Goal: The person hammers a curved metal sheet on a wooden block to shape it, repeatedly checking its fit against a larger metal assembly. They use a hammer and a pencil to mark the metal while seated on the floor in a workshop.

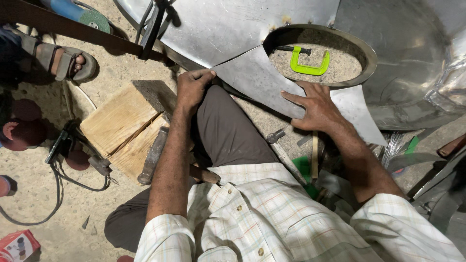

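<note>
Fitting step in hand: curved sheet-metal piece [264, 82] held over the knee, upper edge laid against the large sheet-metal body [218, 24] beside the oval ring opening [366, 51]; seam between piece and body visible as a dark line running from the ring toward the left hand.

Left hand [191, 90]: fingers curled closed over the pointed left end of the piece, gripping that edge; right hand [315, 109]: open, fingers spread, palm pressed flat on the lower right part of the piece, holding it down, nothing grasped.

Judged next requirement: steady pressure from both hands to keep the seam shut and the edges flush; a fixing means within reach, such as the green C-clamp [308, 65] lying on the sand inside the ring, well apart from both hands.

Nearby: hammer [153, 155] leaning beside the wooden blocks [124, 128], just left of the left forearm; dark tool with cable [60, 145] on the ground further left; angle grinder with green disc [85, 14] at top left; another person's sandalled foot [68, 63] near it.

Packages and labels: small red carton [17, 245] at the bottom left corner, flat on the ground, lighter panel with dark round shapes on top, print too small to make out; possibly green wrapping [303, 167] under the right forearm, kind uncertain; no signs in view.
</note>
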